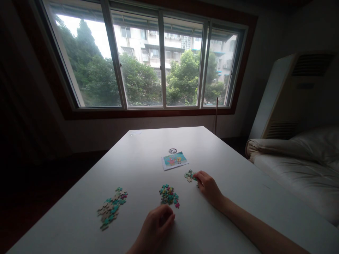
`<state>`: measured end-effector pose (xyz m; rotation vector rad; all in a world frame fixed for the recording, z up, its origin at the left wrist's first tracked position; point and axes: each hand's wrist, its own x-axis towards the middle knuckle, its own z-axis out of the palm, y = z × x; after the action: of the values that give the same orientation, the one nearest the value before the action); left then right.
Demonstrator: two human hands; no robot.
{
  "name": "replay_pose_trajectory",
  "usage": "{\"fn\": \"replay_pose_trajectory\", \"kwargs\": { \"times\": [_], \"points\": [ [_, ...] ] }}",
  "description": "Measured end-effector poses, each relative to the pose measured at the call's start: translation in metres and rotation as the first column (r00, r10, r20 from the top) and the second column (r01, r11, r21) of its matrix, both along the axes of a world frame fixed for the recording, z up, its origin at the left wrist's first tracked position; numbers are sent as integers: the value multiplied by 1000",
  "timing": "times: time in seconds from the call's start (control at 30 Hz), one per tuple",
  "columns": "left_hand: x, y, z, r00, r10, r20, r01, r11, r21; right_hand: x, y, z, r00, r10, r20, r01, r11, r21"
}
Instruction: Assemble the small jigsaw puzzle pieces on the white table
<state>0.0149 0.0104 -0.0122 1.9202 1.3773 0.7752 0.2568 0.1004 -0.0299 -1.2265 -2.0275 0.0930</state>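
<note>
- Pile of loose pieces [112, 208], teal and beige, lies far left on the white surface [233, 169].
- Near edge: left hand [156, 227] rests on the surface, fingers curled in; cannot tell if it holds anything.
- Just beyond it, apart: middle pile [168, 195].
- Further back: reference picture [174, 160], flat.
- Right of the middle pile: small cluster [189, 175].
- Then right hand [208, 187], fingertips pinched on the small cluster's right edge.

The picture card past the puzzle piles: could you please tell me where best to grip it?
Take the picture card by its near right corner, probably, coming from where the right hand rests. It lies flat and thin on the table, so a fingertip must lift an edge first; a small disc crowds the far edge.
</note>
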Motion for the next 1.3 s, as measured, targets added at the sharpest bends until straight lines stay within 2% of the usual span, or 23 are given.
{"fn": "replay_pose_trajectory", "kwargs": {
  "times": [0.27,0.5,1.3],
  "points": [
    [0,1,1,1000,-11,-2,11,1000,4,-1,-1,0,990,123,-71,-123,992,3],
    [0,2,-1,1000,1,-15,-1,1000,-12,0,0,-1,985,159,-60,-162,986,-42],
    [-1,2,-2,1000,-5,-19,5,1000,5,-3,-2,3,998,29,57,-26,998,-58]
  ]
}}
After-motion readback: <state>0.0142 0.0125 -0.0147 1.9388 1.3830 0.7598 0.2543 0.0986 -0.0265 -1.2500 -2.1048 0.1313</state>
